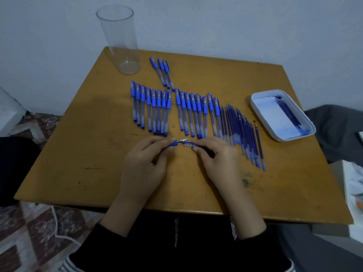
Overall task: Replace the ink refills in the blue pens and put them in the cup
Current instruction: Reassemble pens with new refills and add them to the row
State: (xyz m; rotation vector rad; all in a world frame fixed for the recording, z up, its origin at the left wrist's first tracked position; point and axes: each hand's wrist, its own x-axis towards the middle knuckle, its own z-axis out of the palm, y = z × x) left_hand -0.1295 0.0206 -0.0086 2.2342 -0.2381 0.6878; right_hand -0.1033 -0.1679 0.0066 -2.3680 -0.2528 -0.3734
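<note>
My left hand [144,163] pinches the blue grip section [173,143] of a pen, its metal tip pointing right. Close beside it, my right hand [218,160] pinches the clear barrel [188,144] of the same pen; the two parts sit end to end, slightly apart. Several capped blue pens [153,108] lie in a row across the middle of the wooden table [88,154]. Three more pens [163,72] lie behind them. Several loose blue refills [241,132] lie to the right of the row. A tall clear cup [121,40] stands empty at the table's back left corner.
A white tray [265,118] at the right holds a few blue refills along its right side. Grey cloth lies beyond the table's right edge. A patterned rug covers the floor at the left. A pale wall stands right behind the table.
</note>
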